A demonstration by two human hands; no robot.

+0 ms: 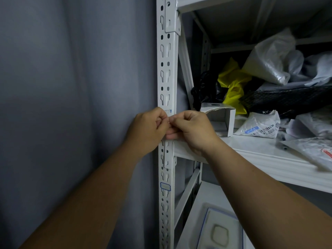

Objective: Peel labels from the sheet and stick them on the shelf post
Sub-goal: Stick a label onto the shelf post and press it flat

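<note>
Item: shelf post (166,72), white, slotted. I am seeing the left hand (149,126) and right hand (191,130) curling together against it, fingertips pinching something hidden. A blue-edged label (165,186) is sticking lower down. Packet (258,129) barcode text is reading too blurred.
</note>
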